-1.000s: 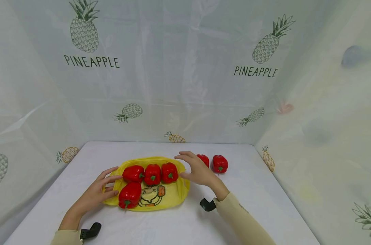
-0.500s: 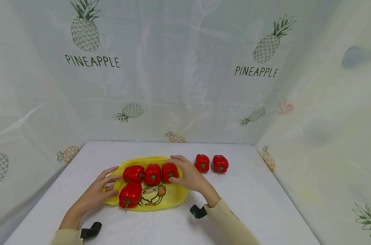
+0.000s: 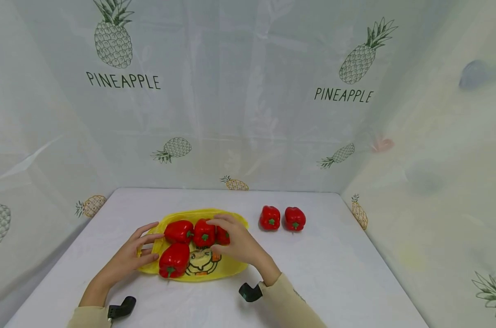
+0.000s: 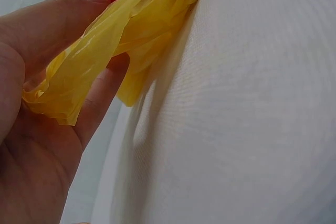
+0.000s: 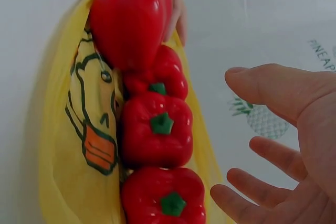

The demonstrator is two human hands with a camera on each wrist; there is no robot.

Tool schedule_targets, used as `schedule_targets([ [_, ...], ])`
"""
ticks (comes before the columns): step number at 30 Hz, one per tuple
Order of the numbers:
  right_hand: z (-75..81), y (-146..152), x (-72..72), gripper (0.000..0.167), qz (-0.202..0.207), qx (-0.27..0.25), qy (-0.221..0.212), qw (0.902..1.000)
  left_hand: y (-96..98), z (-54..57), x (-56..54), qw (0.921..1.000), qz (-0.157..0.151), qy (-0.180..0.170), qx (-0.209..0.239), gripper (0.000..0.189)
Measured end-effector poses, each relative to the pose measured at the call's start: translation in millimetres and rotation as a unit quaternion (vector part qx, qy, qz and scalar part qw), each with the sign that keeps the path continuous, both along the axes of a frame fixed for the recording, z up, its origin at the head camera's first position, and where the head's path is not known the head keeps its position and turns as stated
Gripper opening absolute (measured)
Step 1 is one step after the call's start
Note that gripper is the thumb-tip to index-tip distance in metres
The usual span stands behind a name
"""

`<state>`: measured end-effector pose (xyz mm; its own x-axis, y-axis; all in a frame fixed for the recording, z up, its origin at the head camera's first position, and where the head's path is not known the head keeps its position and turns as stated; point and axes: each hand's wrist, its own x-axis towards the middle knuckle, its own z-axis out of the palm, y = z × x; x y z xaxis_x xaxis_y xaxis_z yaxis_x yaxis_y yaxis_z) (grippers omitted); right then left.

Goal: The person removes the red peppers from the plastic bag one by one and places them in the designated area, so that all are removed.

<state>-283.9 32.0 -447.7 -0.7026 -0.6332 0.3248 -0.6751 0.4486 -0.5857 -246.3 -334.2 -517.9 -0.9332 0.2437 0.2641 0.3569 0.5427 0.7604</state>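
A yellow plastic bag (image 3: 231,269) lies flat on the table with several red bell peppers (image 3: 174,260) on it. My left hand (image 3: 126,259) is at the bag's left end, fingers spread and loosely bent. In the left wrist view, a loop of the yellow bag (image 4: 100,61) runs between the thumb and a finger of the left hand (image 4: 42,129), without a visible pinch. My right hand (image 3: 237,241) hovers by the right-hand bell pepper (image 3: 222,234) and partly hides it. In the right wrist view, the right hand (image 5: 294,150) shows spread fingers holding nothing, beside the row of peppers.
Two more bell peppers, one left (image 3: 270,217) and one right (image 3: 294,219), stand off the bag toward the table's back right. A white cloth (image 3: 334,264) covers the table. Pineapple-printed sheeting (image 3: 248,91) surrounds it on the back and sides.
My right hand has moved left and slightly down, from the bag's right edge to over the right-hand pepper. It now uncovers the pepper at back right. The left hand stays in place.
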Motion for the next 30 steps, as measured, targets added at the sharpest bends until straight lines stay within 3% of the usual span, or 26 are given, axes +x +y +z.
schedule_targets([
  [10, -7.1, -18, 10.0, 0.059, 0.016, -0.021, 0.022, 0.9994, 0.2, -2.2, -0.2, 1.0, -0.003, 0.002, 0.001, 0.047],
  [21, -17.5, -30, 16.4, 0.058, 0.012, -0.017, -0.024, 0.9995, -0.4, -1.0, -0.7, 1.0, -0.004, 0.003, 0.003, 0.047],
  [30, -25.0, -40, 19.1, 0.058, 0.034, -0.011, -0.007, 0.9994, 0.0, 2.3, 0.9, 1.0, -0.001, -0.001, -0.002, 0.047],
])
